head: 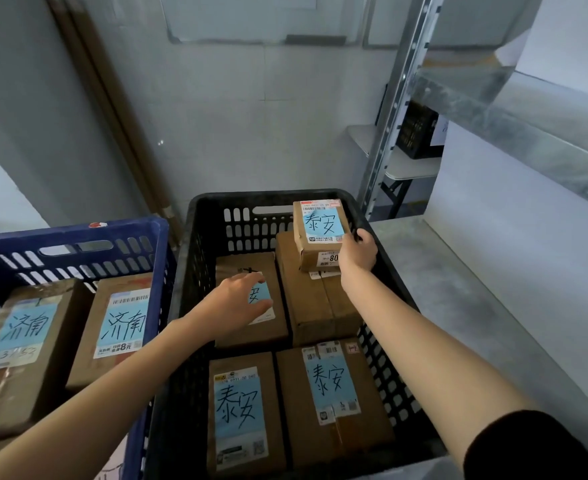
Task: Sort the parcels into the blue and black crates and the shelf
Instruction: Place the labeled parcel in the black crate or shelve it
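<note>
While the big black crate (195, 271) takes this load, the right hand (356, 252) grips a small parcel (320, 233) just over a bigger box (313, 306) at the back. The left hand (237, 303) lies flat and loose on another box (268, 332). Next, probably, a soft set-down.

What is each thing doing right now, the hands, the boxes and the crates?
Right hand: grips the small parcel by its right side.
Small parcel: held label up over the back right of the black crate.
Left hand: fingers straight, resting on the back-left parcel.
Black crate: four more parcels lie flat inside.
Blue crate: two labelled parcels lie inside.
</note>
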